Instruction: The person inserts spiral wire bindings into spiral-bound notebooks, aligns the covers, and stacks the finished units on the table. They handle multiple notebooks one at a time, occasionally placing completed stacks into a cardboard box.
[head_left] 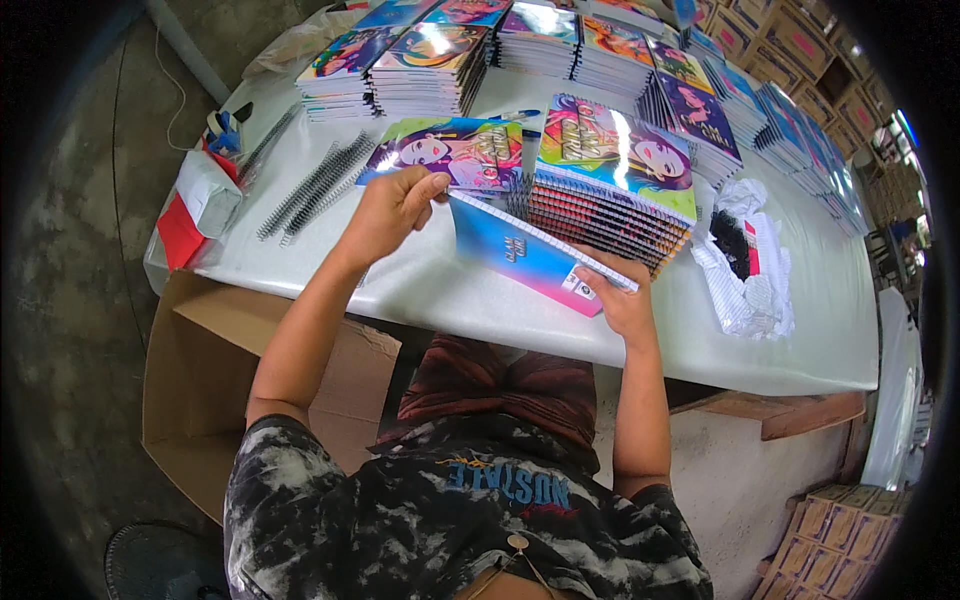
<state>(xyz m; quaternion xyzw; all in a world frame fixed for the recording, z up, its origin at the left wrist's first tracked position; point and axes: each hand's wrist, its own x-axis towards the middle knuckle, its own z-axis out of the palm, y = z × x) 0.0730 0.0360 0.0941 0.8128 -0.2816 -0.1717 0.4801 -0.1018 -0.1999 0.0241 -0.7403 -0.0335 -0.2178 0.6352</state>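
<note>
Gripping a blue notebook (525, 252) above the table (450, 300), left hand (390, 212) pinching top corner, right hand (622, 300) clasping lower edge

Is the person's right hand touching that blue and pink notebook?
Touching. The head view shows the right hand gripping the lower corner of the blue and pink notebook, fingers wrapped over its edge.

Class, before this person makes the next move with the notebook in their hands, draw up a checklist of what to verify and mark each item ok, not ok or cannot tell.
1. Left hand grips the blue notebook's upper corner: ok.
2. Right hand supports its lower end: ok.
3. Spiral fully threaded along the notebook's edge: cannot tell.
4. Loose black spirals lie within the left hand's reach: ok.
5. Fanned notebook stack behind sits steady on the white table: ok.
</note>
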